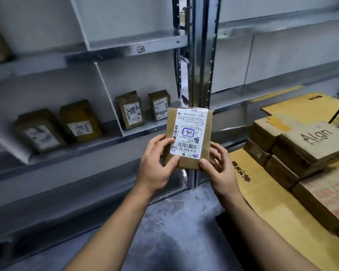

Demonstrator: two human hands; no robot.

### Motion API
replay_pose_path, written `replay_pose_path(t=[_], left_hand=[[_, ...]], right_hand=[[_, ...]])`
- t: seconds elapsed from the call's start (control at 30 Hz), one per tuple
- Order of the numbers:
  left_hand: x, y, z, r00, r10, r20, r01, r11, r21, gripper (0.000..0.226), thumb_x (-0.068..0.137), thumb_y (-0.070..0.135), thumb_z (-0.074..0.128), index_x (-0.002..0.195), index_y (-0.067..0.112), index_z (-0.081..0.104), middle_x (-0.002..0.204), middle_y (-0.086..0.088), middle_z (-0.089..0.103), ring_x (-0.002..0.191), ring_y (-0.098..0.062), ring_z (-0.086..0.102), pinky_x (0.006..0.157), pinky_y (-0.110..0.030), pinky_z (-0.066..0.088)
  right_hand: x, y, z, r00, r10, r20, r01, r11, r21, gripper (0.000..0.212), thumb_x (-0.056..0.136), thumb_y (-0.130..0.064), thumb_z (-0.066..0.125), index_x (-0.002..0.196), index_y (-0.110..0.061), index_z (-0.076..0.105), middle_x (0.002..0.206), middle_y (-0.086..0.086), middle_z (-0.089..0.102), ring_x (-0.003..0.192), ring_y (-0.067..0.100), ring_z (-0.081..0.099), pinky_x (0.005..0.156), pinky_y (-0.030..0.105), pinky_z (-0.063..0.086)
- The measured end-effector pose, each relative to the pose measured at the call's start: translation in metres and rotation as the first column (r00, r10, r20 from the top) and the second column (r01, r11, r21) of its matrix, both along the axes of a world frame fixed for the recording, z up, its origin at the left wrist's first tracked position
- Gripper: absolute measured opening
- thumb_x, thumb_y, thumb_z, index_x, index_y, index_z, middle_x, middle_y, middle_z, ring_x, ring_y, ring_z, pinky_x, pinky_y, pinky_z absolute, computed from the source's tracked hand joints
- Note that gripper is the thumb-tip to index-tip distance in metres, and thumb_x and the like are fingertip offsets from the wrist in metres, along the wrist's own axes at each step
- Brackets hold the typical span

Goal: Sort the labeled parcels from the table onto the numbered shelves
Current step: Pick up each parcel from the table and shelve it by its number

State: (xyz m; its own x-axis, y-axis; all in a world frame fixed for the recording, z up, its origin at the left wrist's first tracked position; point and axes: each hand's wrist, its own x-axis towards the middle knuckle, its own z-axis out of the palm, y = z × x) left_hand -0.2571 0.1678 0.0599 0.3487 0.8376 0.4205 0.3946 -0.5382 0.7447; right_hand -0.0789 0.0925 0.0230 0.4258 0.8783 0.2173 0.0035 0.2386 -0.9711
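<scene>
Head view: left hand (pixel 157 163) and right hand (pixel 218 170) grip a parcel (pixel 205 133) in curled fingers (pixel 174 160), grey shelves (pixel 67 151) at ten o'clock, stacked boxes (pixel 301 145) on the desk (pixel 272 208) at three.

Matt cardboard parcel (pixel 188 137) — glossy label (pixel 188 132)

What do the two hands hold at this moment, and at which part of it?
Both hold one brown parcel by its lower end: the left hand at the lower left edge, the right hand at the lower right corner.
</scene>
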Motion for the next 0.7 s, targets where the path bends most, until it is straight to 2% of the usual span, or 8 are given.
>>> replay_pose_path(t=[0.13, 0.2, 0.3, 0.43, 0.57, 0.7], left_hand=[[-0.07, 0.011, 0.031, 0.984, 0.116, -0.134, -0.104, 0.99, 0.094, 0.047, 0.089, 0.032, 0.067, 0.133, 0.023, 0.055, 0.135, 0.005, 0.051, 0.12, -0.004, 0.045, 0.099, -0.028, 0.041], [-0.105, 0.017, 0.046, 0.944, 0.19, -0.27, -0.159, 0.979, 0.131, 0.048, 0.092, 0.033, 0.065, 0.137, 0.024, 0.051, 0.135, 0.003, 0.051, 0.122, -0.01, 0.045, 0.097, -0.027, 0.037], [-0.156, 0.027, 0.064, 0.819, 0.282, -0.499, -0.229, 0.959, 0.167, 0.052, 0.094, 0.039, 0.059, 0.142, 0.026, 0.044, 0.141, 0.001, 0.047, 0.129, -0.017, 0.041, 0.105, -0.036, 0.037], [-0.208, 0.039, 0.087, 0.579, 0.356, -0.734, -0.29, 0.931, 0.222, 0.055, 0.094, 0.047, 0.053, 0.145, 0.031, 0.037, 0.144, 0.001, 0.045, 0.13, -0.022, 0.042, 0.107, -0.044, 0.039], [-0.24, 0.046, 0.107, 0.429, 0.394, -0.813, -0.326, 0.907, 0.267, 0.055, 0.092, 0.049, 0.051, 0.143, 0.03, 0.039, 0.14, -0.002, 0.048, 0.127, -0.027, 0.044, 0.104, -0.046, 0.039], [-0.262, 0.054, 0.124, 0.388, 0.428, -0.816, -0.371, 0.883, 0.286, 0.055, 0.092, 0.046, 0.052, 0.143, 0.028, 0.04, 0.141, -0.004, 0.048, 0.128, -0.028, 0.044, 0.105, -0.047, 0.039]], right_hand=[[-0.05, 0.03, 0.013, 0.999, 0.042, -0.023, -0.041, 0.999, 0.035, 0.057, 0.077, -0.034, 0.077, 0.129, -0.036, 0.055, 0.127, -0.005, 0.065, 0.118, 0.014, 0.064, 0.097, 0.041, 0.056], [-0.07, 0.046, 0.022, 0.998, 0.066, 0.002, -0.066, 0.996, 0.052, 0.058, 0.075, -0.041, 0.078, 0.127, -0.041, 0.055, 0.129, -0.005, 0.064, 0.119, 0.014, 0.063, 0.099, 0.047, 0.054], [-0.098, 0.067, 0.035, 0.994, 0.104, 0.041, -0.107, 0.991, 0.085, 0.057, 0.072, -0.047, 0.077, 0.125, -0.044, 0.055, 0.129, -0.007, 0.063, 0.123, 0.015, 0.06, 0.102, 0.051, 0.051], [-0.127, 0.091, 0.048, 0.987, 0.139, 0.076, -0.147, 0.982, 0.116, 0.063, 0.073, -0.049, 0.077, 0.13, -0.037, 0.054, 0.131, -0.004, 0.063, 0.123, 0.019, 0.061, 0.101, 0.053, 0.052], [-0.153, 0.114, 0.059, 0.979, 0.183, 0.085, -0.193, 0.972, 0.131, 0.061, 0.073, -0.05, 0.078, 0.129, -0.043, 0.054, 0.131, -0.009, 0.062, 0.123, 0.02, 0.06, 0.1, 0.053, 0.052], [-0.176, 0.138, 0.072, 0.967, 0.229, 0.11, -0.245, 0.954, 0.17, 0.062, 0.075, -0.049, 0.078, 0.132, -0.04, 0.053, 0.133, -0.008, 0.061, 0.125, 0.018, 0.058, 0.103, 0.052, 0.051]])
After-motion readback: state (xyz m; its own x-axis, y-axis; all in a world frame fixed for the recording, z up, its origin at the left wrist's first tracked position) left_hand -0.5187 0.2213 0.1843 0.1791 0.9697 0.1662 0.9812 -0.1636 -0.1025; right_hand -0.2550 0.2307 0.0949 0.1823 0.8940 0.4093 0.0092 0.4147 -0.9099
